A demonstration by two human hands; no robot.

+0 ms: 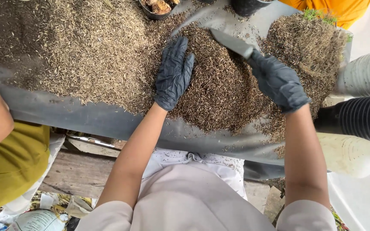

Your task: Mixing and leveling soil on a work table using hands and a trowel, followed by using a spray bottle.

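Observation:
My left hand [174, 72], in a dark glove, lies flat with fingers together on a mound of brown husk-like material [219, 90] spread on a grey sheet [91, 117]. My right hand [279, 81], also gloved, grips the handle of a knife [232, 42] whose grey blade points up and left over the mound. A block of matted husk with green sprouts [309, 42] sits just right of the knife.
A wider, paler layer of husk [78, 47] covers the sheet to the left. Dark pots [157, 8] stand at the far edge. Stacked pots, white [365, 75] and black [360, 117], lie at right. Another person's arm and yellow clothing [5, 145] are at left; orange clothing [330, 6] is opposite.

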